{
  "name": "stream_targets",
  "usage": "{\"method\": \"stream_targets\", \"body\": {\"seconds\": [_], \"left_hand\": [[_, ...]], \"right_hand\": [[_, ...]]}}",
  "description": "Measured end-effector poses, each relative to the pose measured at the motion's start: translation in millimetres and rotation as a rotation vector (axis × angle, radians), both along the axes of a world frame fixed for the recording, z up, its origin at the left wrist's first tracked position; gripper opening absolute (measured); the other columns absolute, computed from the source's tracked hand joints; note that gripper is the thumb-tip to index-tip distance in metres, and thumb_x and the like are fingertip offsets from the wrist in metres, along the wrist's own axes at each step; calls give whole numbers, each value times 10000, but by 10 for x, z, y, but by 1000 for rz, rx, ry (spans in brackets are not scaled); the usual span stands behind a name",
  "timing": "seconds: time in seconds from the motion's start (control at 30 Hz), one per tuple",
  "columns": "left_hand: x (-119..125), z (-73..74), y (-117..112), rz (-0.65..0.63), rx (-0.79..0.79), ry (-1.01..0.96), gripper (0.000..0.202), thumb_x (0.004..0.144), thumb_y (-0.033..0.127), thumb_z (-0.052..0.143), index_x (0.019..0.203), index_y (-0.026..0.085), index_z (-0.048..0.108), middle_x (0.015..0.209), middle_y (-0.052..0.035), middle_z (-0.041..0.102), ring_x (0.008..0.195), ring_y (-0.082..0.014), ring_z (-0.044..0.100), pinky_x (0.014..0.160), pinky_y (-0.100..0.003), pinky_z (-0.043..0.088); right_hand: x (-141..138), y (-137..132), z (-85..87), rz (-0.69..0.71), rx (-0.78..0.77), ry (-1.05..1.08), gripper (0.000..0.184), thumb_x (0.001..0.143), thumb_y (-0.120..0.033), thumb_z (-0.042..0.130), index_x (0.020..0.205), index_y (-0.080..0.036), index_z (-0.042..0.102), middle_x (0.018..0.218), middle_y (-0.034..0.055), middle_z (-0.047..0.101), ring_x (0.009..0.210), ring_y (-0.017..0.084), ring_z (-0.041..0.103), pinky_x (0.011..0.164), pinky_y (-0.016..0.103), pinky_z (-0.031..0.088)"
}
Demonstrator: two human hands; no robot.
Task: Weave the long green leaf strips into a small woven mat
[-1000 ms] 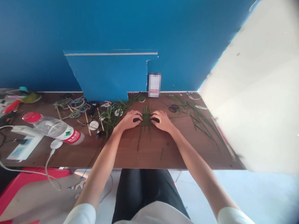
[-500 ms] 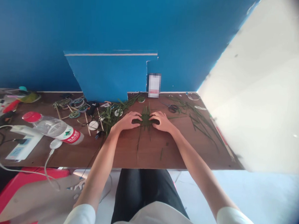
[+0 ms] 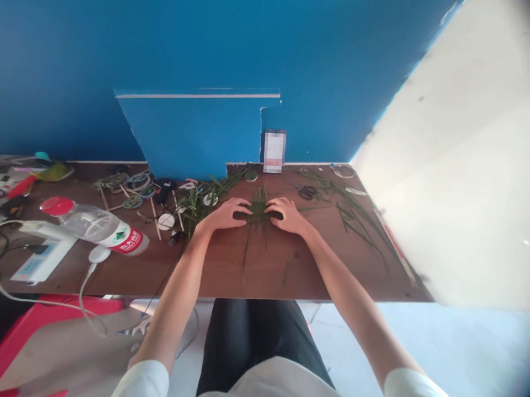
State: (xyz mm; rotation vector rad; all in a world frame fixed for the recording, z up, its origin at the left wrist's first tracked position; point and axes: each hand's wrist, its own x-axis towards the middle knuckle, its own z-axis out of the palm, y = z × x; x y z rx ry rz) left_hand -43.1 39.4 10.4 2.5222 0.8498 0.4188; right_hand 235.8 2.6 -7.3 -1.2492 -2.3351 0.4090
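Note:
A small woven mat of green leaf strips (image 3: 259, 212) lies flat on the brown table, loose strip ends sticking out from its far and near sides. My left hand (image 3: 229, 214) is at its left edge, fingers curved and thumb and fingertips pressed to the weave. At the right edge my right hand (image 3: 288, 216) mirrors this, its fingertips and thumb on the strips. One long strip trails from the mat toward the table's front edge. Both hands partly cover the mat's sides.
Loose leaf strips (image 3: 361, 224) and scissors (image 3: 307, 192) lie right. A leaf pile (image 3: 196, 207), round crafts on sticks (image 3: 132, 202), a bottle (image 3: 97, 226) and a power strip (image 3: 44, 255) are left. Another person's hand seems to show at the far left edge. A blue wall (image 3: 183, 135) stands behind.
My hands and the woven mat stay almost in place. At the far left edge, what looks like another person's hand has come into view.

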Motion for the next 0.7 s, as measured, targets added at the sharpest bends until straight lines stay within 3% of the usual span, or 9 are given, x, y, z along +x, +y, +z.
{"method": "stream_targets", "body": {"seconds": [0.47,0.7], "left_hand": [[-5,-108,64,29,13,-29,273,932,273,515,1108,312,720,1337,-27,576,1280,-225,485,1137,-442,319],[16,-74,36,49,8,-43,223,901,352,599,1076,307,730,1311,-37,592,1268,-240,501,1125,-451,333]], "right_hand": [[10,50,-75,8,9,13,318,827,-148,537,1057,-298,697,1255,41,604,1217,273,449,1012,528,340],[10,40,-63,6,15,12,289,836,-169,553,1051,-297,696,1247,43,611,1217,281,453,1001,531,345]]}}
